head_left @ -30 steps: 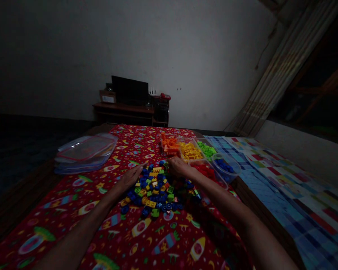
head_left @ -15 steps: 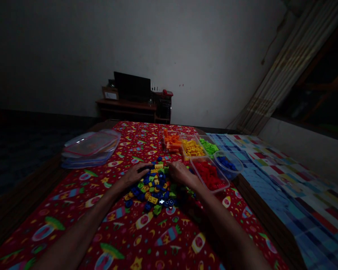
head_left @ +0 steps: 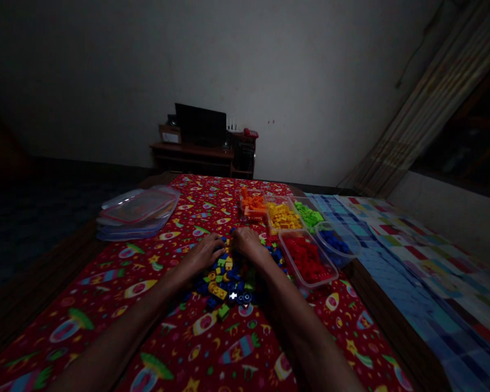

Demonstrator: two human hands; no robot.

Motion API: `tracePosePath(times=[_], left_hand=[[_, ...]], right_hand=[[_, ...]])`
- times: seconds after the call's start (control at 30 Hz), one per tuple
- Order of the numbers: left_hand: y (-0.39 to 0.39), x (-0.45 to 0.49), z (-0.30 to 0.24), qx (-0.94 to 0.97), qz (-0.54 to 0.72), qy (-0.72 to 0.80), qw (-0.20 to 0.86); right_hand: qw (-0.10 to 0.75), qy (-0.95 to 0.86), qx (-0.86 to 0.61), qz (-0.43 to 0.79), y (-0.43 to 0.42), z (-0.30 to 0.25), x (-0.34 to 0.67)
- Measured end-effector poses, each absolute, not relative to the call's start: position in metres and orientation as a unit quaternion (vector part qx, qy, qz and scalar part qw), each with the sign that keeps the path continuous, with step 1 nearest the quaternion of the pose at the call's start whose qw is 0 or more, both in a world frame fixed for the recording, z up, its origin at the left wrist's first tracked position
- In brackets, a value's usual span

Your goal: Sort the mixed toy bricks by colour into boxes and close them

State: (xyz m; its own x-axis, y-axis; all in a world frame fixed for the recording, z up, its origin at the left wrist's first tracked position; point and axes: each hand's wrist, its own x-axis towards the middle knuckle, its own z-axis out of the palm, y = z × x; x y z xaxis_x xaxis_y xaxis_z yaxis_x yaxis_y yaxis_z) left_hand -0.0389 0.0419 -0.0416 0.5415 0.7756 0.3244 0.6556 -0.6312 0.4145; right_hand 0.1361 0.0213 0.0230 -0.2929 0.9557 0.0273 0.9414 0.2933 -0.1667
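Observation:
A loose heap of toy building bricks (head_left: 216, 290), mostly blue, yellow and green, lies on the red patterned cloth (head_left: 155, 305). My left hand (head_left: 206, 252) rests over the heap's left far side, fingers slightly apart and bent, a blue brick by the fingertips. Beside it, my right hand (head_left: 249, 244) reaches over the far edge of the heap with its fingers curled down. Something blue shows at the right fingertips, but what they grip is hidden. Both forearms cover parts of the heap.
To the right stand clear tubs of sorted bricks: orange (head_left: 253, 207), yellow (head_left: 283, 216), green (head_left: 308, 215), red (head_left: 306, 258) and blue (head_left: 332, 240). Stacked plastic lids (head_left: 139, 212) lie at the left. A desk with a monitor (head_left: 201, 124) stands by the wall.
My right hand has moved left and slightly farther over the heap, close to the left hand. My left hand has shifted a little to the right. The view has turned slightly.

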Motion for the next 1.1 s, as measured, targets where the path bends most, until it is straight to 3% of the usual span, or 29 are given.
tracePosePath(times=[0.17, 0.57, 0.87, 1.1], left_hand=[[0.040, -0.041, -0.048, 0.862, 0.251, 0.427, 0.113], [0.027, -0.037, -0.045, 0.862, 0.248, 0.420, 0.138], [0.020, -0.037, -0.025, 0.837, 0.196, 0.458, 0.225], [0.028, -0.041, -0.012, 0.727, 0.346, 0.494, 0.327]], right_hand=[[0.058, -0.812, -0.577, 0.069, 0.018, 0.018, 0.137], [0.230, -0.796, -0.547, 0.117, 0.014, 0.025, 0.151], [0.197, -0.821, -0.517, 0.141, 0.008, 0.029, 0.161], [0.235, -0.831, -0.468, 0.185, 0.007, 0.032, 0.158]])
